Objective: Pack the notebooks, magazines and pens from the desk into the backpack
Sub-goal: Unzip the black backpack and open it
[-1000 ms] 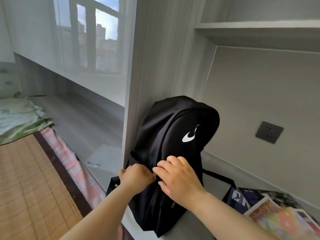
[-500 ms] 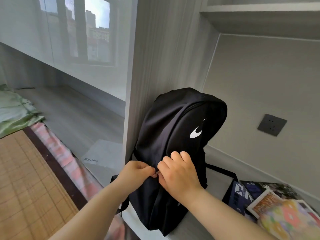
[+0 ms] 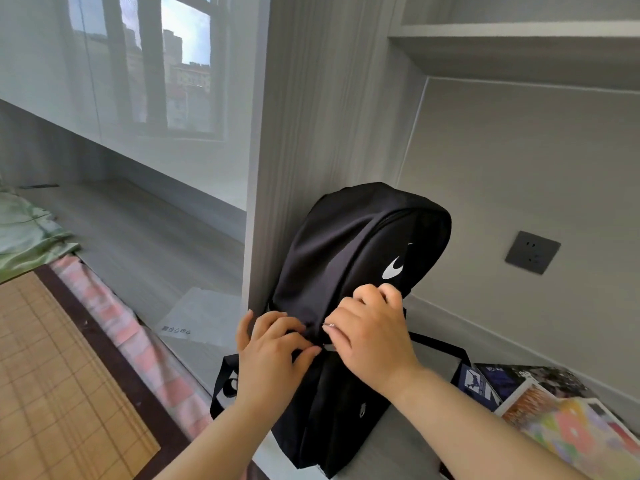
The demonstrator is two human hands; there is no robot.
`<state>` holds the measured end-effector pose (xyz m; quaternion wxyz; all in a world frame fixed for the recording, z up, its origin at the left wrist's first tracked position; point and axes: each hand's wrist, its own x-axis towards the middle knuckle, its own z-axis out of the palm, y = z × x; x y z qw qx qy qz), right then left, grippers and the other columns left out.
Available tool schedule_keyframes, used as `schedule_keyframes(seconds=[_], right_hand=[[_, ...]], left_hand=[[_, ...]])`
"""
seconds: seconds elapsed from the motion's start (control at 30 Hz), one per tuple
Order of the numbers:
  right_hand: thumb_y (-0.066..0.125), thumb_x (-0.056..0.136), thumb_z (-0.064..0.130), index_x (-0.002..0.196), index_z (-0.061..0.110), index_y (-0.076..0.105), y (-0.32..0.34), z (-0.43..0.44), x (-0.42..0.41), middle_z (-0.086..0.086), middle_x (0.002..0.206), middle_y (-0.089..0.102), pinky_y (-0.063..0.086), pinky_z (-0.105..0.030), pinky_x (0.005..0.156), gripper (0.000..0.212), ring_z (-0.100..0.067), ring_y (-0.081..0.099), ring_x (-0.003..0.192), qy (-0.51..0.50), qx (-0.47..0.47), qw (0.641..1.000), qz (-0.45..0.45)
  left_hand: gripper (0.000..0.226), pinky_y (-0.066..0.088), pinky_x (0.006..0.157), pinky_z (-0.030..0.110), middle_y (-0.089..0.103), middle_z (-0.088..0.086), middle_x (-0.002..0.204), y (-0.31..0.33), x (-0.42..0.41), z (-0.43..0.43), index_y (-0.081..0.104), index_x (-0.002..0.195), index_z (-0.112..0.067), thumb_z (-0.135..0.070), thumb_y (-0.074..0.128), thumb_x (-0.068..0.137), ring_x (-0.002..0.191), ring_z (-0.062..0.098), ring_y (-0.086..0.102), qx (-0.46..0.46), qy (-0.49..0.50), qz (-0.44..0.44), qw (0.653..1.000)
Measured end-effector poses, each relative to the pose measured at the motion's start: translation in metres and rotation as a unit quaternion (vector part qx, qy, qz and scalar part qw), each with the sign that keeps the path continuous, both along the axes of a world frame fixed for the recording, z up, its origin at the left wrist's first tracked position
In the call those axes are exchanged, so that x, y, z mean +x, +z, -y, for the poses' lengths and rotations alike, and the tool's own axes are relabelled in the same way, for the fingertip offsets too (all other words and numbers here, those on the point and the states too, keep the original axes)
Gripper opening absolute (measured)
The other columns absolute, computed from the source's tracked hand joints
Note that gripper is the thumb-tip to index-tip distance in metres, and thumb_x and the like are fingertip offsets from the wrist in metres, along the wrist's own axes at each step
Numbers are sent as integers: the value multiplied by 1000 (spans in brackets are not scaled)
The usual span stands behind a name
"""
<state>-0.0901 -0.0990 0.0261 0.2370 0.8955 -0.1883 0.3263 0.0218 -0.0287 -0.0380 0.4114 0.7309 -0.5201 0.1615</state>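
A black backpack (image 3: 349, 244) with a white logo stands upright on the desk (image 3: 398, 441), leaning against a grey panel. My left hand (image 3: 273, 351) presses on the backpack's side fabric with fingers spread. My right hand (image 3: 370, 337) pinches a small metal zipper pull on the backpack at mid height. Magazines (image 3: 568, 414) lie in a loose pile on the desk at the lower right, a dark one (image 3: 479, 384) nearest the backpack. No pens are visible.
A grey wall socket (image 3: 532, 252) sits on the back wall right of the backpack. A shelf (image 3: 519, 32) runs overhead. To the left, below the desk edge, are a bed with a bamboo mat (image 3: 52, 375) and a pink sheet.
The right hand has risen along the backpack's side with the zipper pull. The left hand has loosened from a fist into spread fingers. The camera view has shifted slightly.
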Motion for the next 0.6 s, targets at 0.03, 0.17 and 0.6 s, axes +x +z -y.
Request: schedule_keyframes(seconds=[0.03, 0.17, 0.6], right_hand=[[49, 73, 31, 55, 23, 63, 6, 2, -1, 9, 54, 62, 28, -29, 73, 24, -19, 61, 61, -3, 4, 1000, 22], [52, 74, 30, 56, 19, 63, 41, 9, 4, 6, 54, 64, 26, -31, 74, 24, -23, 61, 62, -12, 1, 994, 112], [60, 74, 22, 67, 12, 70, 86, 37, 6, -2, 67, 72, 27, -30, 76, 15, -28, 60, 76, 58, 70, 987, 129]], left_hand=[[16, 3, 104, 21, 70, -7, 68, -3, 1, 0, 70, 51, -25, -27, 86, 49, 90, 8, 43, 0, -2, -3, 1000], [22, -12, 105, 14, 68, -9, 65, -9, 2, -3, 67, 47, -26, -22, 88, 45, 90, 7, 41, 44, -9, 10, 999], [45, 15, 111, 34, 51, 1, 133, 89, 3, 23, 50, 125, -20, -36, 55, 83, 127, 20, 42, -8, -22, 37, 999]])
